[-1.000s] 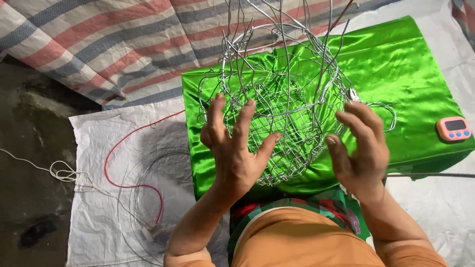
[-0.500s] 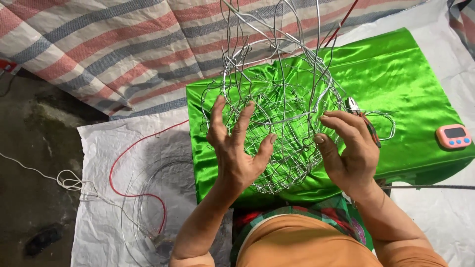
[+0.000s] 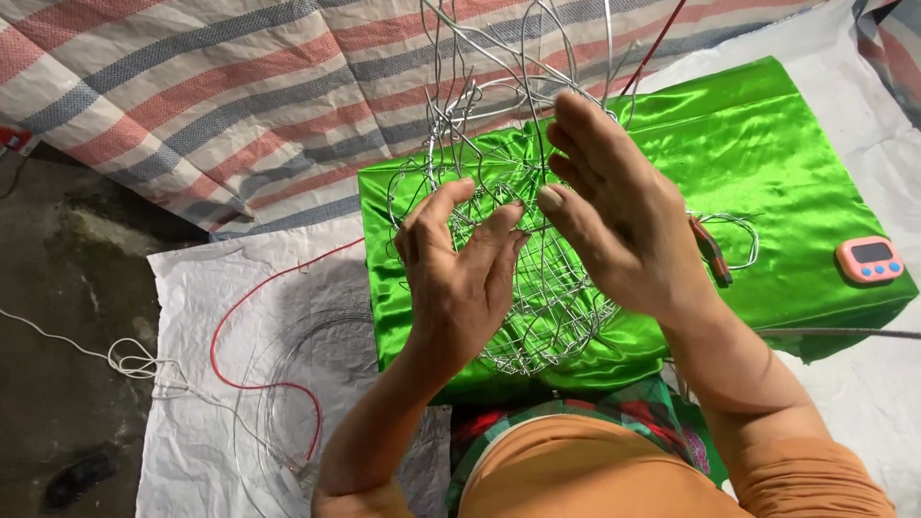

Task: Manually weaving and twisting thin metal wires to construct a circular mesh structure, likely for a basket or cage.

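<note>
A rounded frame of silver wire stands on a shiny green cloth, with long loose wire ends rising from its top. My left hand grips the near left side of the frame, fingers curled over the mesh. My right hand lies over the upper right part, fingers close together and bent onto the wires, the tips almost meeting those of the left hand. Much of the frame's middle is hidden behind both hands.
Red-handled pliers and a pink digital timer lie on the green cloth to the right. A red wire, a coil of thin wire and a white cord lie on the white sack. Striped tarp lies behind.
Both hands have risen from the frame's lower sides to its upper part, and the right hand has swung left towards the left hand. The view has shifted, so everything sits further right.
</note>
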